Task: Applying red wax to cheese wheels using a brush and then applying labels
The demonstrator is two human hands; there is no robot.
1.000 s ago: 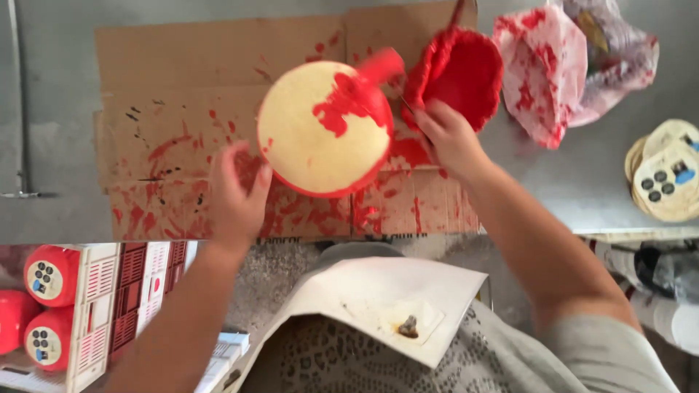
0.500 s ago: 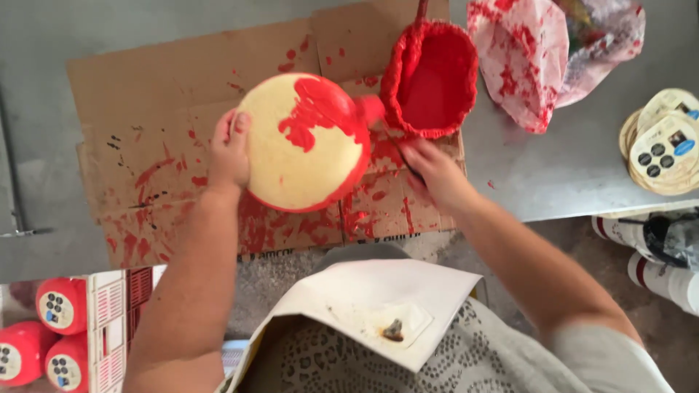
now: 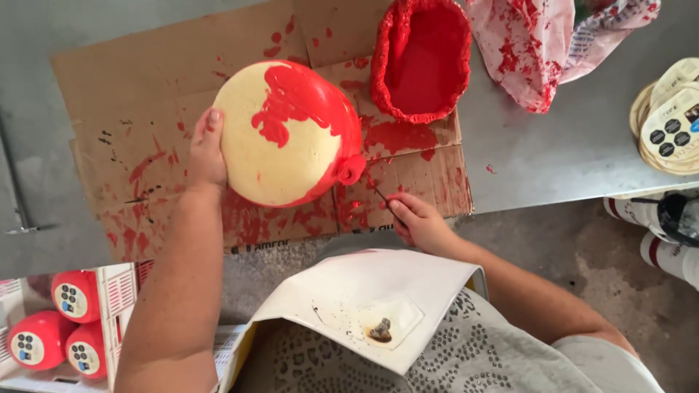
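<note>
A round pale yellow cheese ball [image 3: 280,142], partly coated in red, is tilted up above a red-stained cardboard sheet [image 3: 145,109]. My left hand [image 3: 207,149] grips its left side. My right hand [image 3: 416,220] is closed on a thin brush handle; the red brush head [image 3: 351,169] touches the ball's lower right edge. A red-coated bowl [image 3: 421,58] of red coating stands on the cardboard just beyond the ball.
A red-smeared plastic bag [image 3: 542,44] lies at the back right. A stack of round labels [image 3: 670,120] sits at the right table edge. Red coated balls [image 3: 44,338] fill a white crate at lower left. A white apron covers my front.
My right hand drew the brush from the bowl down to the ball's lower right edge. My left hand moved from below the ball onto its left side, and more of its top is red.
</note>
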